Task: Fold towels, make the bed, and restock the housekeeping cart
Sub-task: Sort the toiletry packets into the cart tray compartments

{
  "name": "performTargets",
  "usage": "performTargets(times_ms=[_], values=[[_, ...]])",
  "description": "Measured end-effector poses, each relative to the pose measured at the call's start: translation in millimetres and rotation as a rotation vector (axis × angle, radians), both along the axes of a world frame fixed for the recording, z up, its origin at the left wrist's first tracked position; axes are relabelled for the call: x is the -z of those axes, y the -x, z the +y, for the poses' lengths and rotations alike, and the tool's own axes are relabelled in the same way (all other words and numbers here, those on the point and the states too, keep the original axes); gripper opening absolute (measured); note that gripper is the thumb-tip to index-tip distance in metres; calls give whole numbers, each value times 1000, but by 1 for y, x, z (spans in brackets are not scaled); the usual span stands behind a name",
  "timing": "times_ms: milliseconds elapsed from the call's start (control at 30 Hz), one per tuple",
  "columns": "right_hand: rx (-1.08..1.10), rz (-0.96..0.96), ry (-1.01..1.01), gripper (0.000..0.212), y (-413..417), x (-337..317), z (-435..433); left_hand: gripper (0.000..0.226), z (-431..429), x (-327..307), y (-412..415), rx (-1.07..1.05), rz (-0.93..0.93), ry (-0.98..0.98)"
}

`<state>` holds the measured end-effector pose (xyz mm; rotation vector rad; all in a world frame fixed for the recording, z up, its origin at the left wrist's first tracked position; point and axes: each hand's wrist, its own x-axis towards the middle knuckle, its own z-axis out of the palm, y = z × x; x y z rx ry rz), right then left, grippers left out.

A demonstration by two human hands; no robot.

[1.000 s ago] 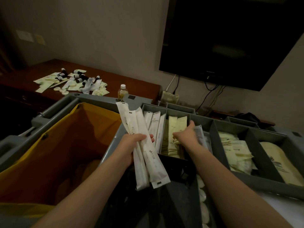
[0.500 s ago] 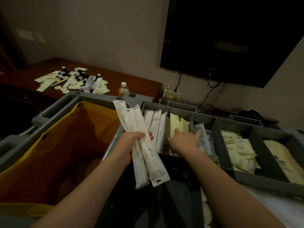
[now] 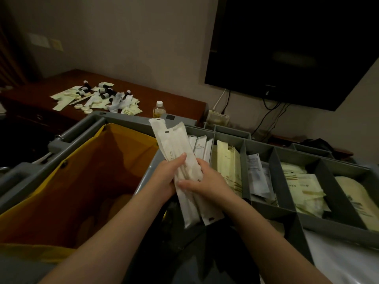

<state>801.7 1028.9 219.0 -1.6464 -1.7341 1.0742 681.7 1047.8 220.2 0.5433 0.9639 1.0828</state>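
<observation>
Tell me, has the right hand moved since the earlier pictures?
Yes. The right hand moved left, away from the gray tray, onto the white packets.

You are working in dim light throughout, with a warm, brownish cast. The plain wall (image 3: 133, 48) in the upper middle takes the most light, and the white packets (image 3: 172, 140) at centre are the brightest things in frame. The television (image 3: 287, 48) at upper right is near black, with one faint smear of reflection. The lower middle sinks into shadow with no detail. Everything is soft and slightly grainy, and the print on the packets cannot be read. Straight edges bow toward the borders, notably the cart rail (image 3: 78, 132) at left.
</observation>
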Motion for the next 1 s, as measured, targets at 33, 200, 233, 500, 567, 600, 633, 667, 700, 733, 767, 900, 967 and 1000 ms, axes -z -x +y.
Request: performTargets(times_ms=[33,200,233,500,567,600,633,667,700,733,767,900,967,1000], values=[[-4,25,-14,66,2,1,1,27,0,-1,0,19,-18,-3],[35,147,-28,35,7,-6,1,10,0,-7,5,38,-113,-22],[51,208,-34,30,6,-7,2,9,0,-7,5,55,-90,-35],[492,271,42,38,-1,-2,52,6,7,-4,6,6,295,-124],[491,167,103,52,1,-4,67,14,18,-6,7,34,450,-162],[476,99,128,58,3,-4,72,26,25,-9,7,78,507,-184],[460,22,141,62,5,-5,74,37,34,-12,5,129,573,-200],[451,-67,140,63,7,-6,75,46,45,-15,3,173,664,-207],[440,-168,123,61,8,-7,74,52,55,-17,0,202,775,-209],[413,-278,88,57,9,-6,73,56,64,-19,-3,231,882,-210],[374,-380,36,50,9,-6,72,58,73,-20,-8,262,975,-222],[336,-430,-78,41,2,-6,73,52,95,-14,-19,331,1176,-278],[371,-333,-74,47,-5,-6,78,48,98,-10,-16,306,1290,-336],[383,-311,-77,49,-8,-6,81,49,99,-6,-13,289,1352,-383]])
